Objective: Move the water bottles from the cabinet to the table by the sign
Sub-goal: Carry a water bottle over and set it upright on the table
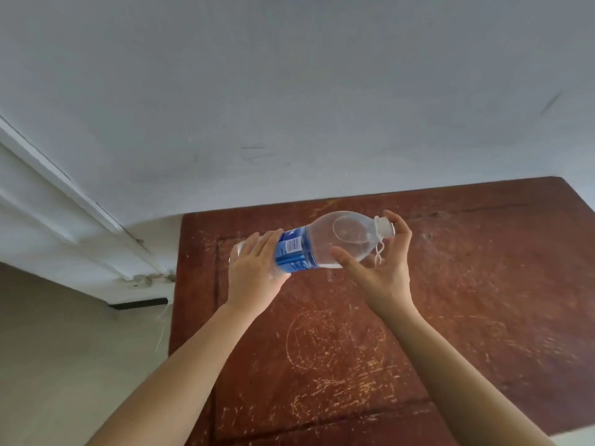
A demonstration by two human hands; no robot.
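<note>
I hold one water bottle (293,249) sideways above the table (483,284), left hand (254,272) gripping its base, right hand (383,268) pinching its neck; I judge it not yet set down.

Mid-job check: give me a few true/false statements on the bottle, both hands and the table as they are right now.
1. The water bottle is held roughly sideways over the table. True.
2. Only one hand holds it. False: the left hand grips the base end, and the right hand holds the cap end.
3. Its label is blue. True.
4. The bottle is uncapped. False: a white cap is on it.
</note>
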